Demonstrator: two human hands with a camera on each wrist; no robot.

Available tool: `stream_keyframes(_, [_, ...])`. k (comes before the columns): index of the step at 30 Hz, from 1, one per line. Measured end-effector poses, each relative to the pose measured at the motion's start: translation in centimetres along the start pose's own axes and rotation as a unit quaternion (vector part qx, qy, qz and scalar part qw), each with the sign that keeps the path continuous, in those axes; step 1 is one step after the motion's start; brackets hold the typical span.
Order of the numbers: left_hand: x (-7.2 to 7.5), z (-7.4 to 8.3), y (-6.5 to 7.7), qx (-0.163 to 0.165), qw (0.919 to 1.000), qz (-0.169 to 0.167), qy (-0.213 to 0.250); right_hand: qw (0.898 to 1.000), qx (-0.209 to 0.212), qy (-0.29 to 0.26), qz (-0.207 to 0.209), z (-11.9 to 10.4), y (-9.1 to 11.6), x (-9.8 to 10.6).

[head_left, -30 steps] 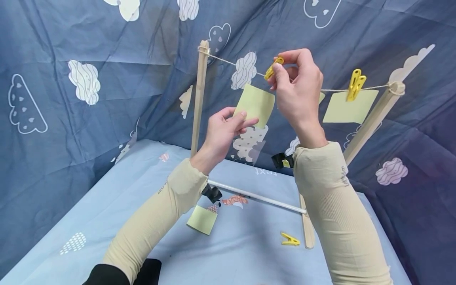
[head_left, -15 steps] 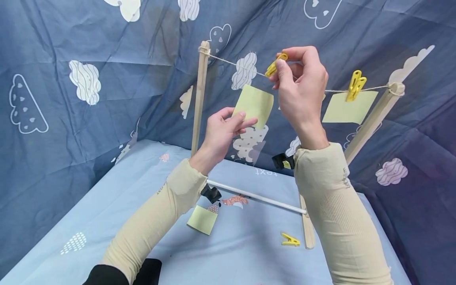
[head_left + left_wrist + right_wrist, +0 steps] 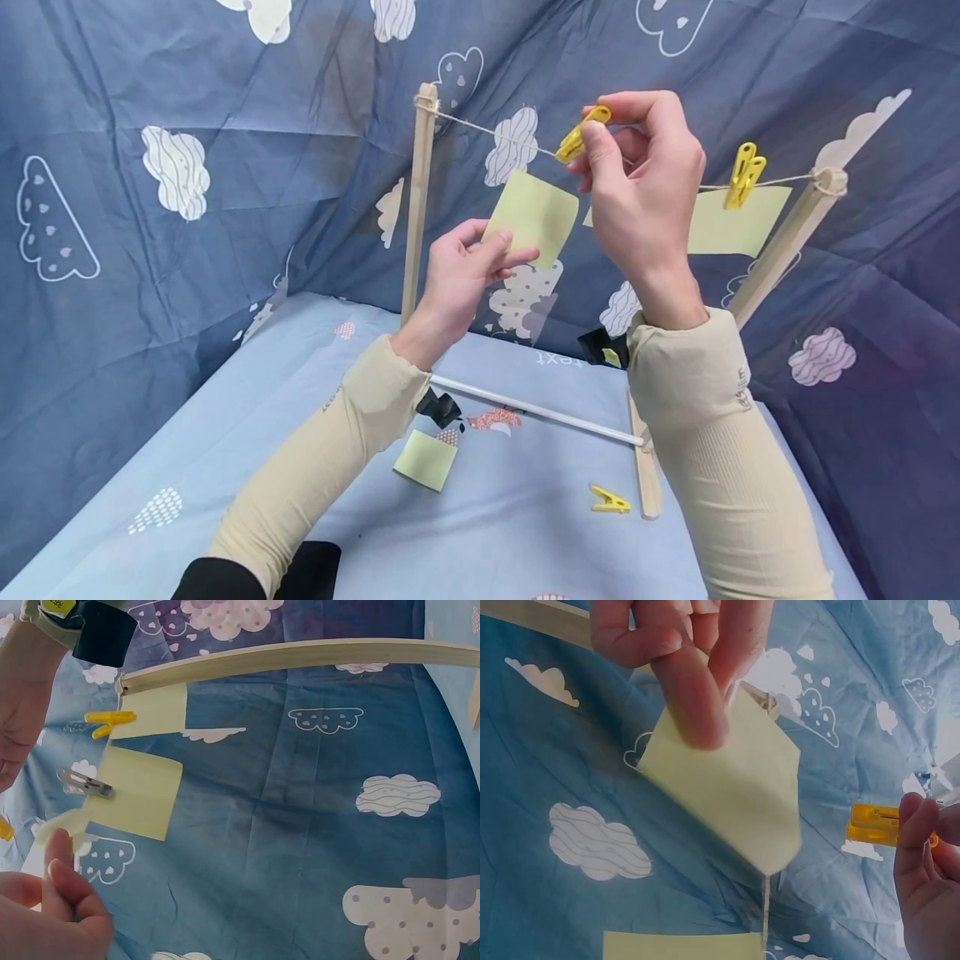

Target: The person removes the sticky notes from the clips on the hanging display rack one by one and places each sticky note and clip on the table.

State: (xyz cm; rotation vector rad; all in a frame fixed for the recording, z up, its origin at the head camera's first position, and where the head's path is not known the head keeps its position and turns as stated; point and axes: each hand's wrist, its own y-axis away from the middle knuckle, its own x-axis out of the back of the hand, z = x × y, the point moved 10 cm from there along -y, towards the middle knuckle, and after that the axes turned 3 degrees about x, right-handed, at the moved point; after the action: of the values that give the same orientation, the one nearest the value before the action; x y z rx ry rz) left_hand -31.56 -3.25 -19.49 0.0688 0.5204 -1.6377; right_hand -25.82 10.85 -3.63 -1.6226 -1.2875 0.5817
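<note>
My left hand [image 3: 461, 271] pinches a pale yellow sticky note [image 3: 534, 212] between thumb and fingers, below the string [image 3: 480, 129]. In the right wrist view the same note [image 3: 739, 787] is tilted, one corner down. My right hand [image 3: 648, 183] pinches a yellow clothespin [image 3: 583, 133] between thumb and fingers, its tip right by the string and above the note. The clothespin [image 3: 877, 823] is apart from the note in the right wrist view. Another yellow clothespin [image 3: 745, 177] holds a sticky note [image 3: 738, 221] on the string at the right.
A second hung note [image 3: 139, 791] carries a grey clip [image 3: 86, 784]. The string runs between a left wooden post [image 3: 420, 200] and a right one [image 3: 787, 242]. On the blue sheet lie a sticky note [image 3: 426, 460], a yellow clothespin [image 3: 610, 500] and a white rod [image 3: 540, 410].
My right hand has shifted a little up and to the right with the clothespin. My left hand, still pinching the note, has drifted slightly left.
</note>
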Motion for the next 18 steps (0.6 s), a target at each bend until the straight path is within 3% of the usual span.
stream_keyframes(8, [-0.6, 1.2, 0.8, -0.044, 0.9988, -0.02, -0.013, 0.999, 0.038, -0.018, 0.012, -1.1, 0.6, 1.7])
stream_keyframes(18, [-0.1, 1.4, 1.8, -0.047, 0.9979, -0.024, -0.038, 0.996, 0.039, -0.067, 0.038, -0.9, 2.1, 4.5])
